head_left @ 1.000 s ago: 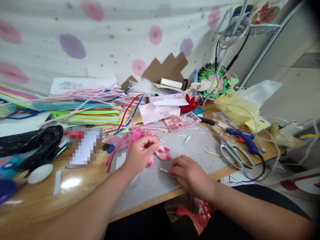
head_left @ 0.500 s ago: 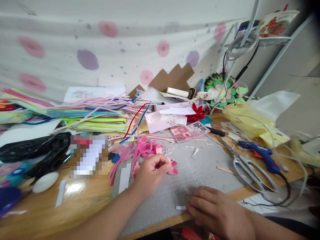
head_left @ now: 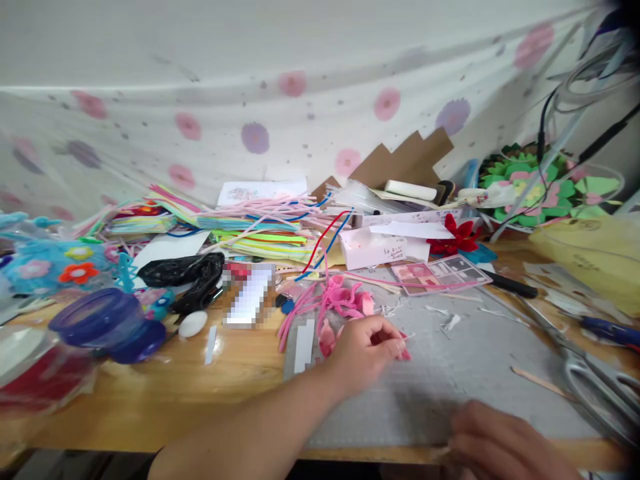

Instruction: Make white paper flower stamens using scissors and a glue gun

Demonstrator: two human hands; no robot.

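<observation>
My left hand [head_left: 367, 350] is over the grey cutting mat, thumb and fingertips pinched together on a small pink petal piece [head_left: 406, 352]. Most of that piece is hidden behind the fingers, and a thin white end sticks out by them. Close behind the hand lies a bundle of pink pipe cleaners [head_left: 343, 300], with pink petals [head_left: 327, 339] by the wrist. My right hand [head_left: 505, 440] is at the mat's front edge, low on the right. Motion smears its fingers, so I cannot make out what they hold.
Large scissors [head_left: 575, 360] and a wooden stick [head_left: 543, 383] lie at the right. A palette-like card [head_left: 440, 275] and white scraps [head_left: 451, 323] are on the mat [head_left: 400, 413]. Coloured pipe cleaners [head_left: 265, 243] are heaped behind. Blue container [head_left: 100, 320] stands left.
The view has swung left, bringing the blue container and fluffy blue item into sight. My left hand keeps its pinch. My right hand has shifted and blurred; the white strip beside it no longer shows.
</observation>
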